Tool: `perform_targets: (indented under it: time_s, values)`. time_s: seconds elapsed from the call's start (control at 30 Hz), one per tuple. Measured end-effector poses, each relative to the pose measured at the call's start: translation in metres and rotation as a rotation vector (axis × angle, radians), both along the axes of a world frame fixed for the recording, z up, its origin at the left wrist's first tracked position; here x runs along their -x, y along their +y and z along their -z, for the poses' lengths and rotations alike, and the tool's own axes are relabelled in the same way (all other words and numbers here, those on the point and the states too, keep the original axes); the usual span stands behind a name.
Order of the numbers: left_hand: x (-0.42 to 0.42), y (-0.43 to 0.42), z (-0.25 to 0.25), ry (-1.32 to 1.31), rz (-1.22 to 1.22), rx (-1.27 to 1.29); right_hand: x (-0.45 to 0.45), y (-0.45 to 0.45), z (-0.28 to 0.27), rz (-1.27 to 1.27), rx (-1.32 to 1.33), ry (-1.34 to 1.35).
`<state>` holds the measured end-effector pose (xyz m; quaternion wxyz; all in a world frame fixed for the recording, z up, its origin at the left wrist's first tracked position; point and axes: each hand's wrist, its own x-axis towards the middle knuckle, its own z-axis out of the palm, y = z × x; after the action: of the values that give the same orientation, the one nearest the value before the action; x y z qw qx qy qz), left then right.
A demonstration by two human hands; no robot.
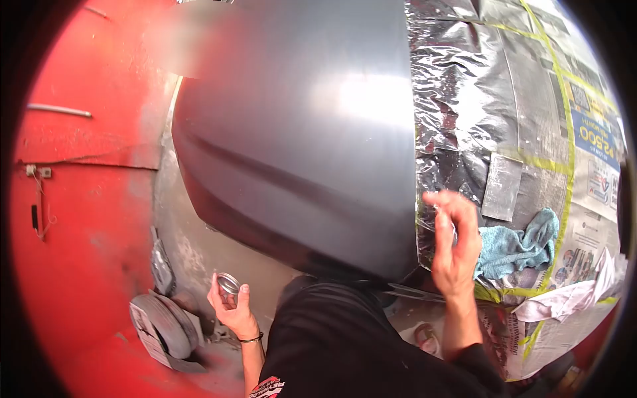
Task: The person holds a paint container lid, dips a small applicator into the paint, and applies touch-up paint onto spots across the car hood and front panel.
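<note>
A large matte dark car hood [298, 132] fills the middle of the head view. My left hand [232, 308], low and left of the hood, grips a small round shiny metal tin [228, 283] between thumb and fingers; what it contains cannot be made out. My right hand [456, 245] hovers by the hood's right edge, over the crinkled plastic sheet [458, 99]. Its fingers are bent, with a gap between thumb and index finger and nothing visible in them. Beside that hand lie a teal cloth [517, 247] and a grey rectangular sheet [502, 187].
Newspaper masking [594, 179] held with yellow tape [564, 106] covers the right side, with a white cloth [564, 300] on it. At left stand a red wall [93, 139] and a stack of grey round discs [169, 325] on the floor. My legs are close to the hood's front.
</note>
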<state>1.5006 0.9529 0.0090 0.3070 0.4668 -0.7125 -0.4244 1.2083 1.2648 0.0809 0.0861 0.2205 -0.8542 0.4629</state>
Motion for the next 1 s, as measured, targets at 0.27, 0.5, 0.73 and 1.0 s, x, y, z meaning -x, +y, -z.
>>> perform_targets:
  time_s: [0.27, 0.5, 0.73, 1.0]
  values:
    - [-0.059, 0.015, 0.005, -0.065, -0.084, 0.032, 0.144, -0.073, 0.004, -0.315, -0.421, 0.219]
    - [-0.115, 0.027, 0.009, -0.175, -0.212, 0.016, 0.188, -0.103, 0.034, -0.352, -0.731, 0.304]
    - [-0.123, 0.022, 0.007, -0.167, -0.186, 0.035, 0.165, -0.09, 0.038, -0.37, -0.841, 0.497]
    - [-0.097, 0.007, -0.005, -0.167, -0.103, 0.067, 0.091, -0.055, -0.003, -0.254, -0.324, 0.172]
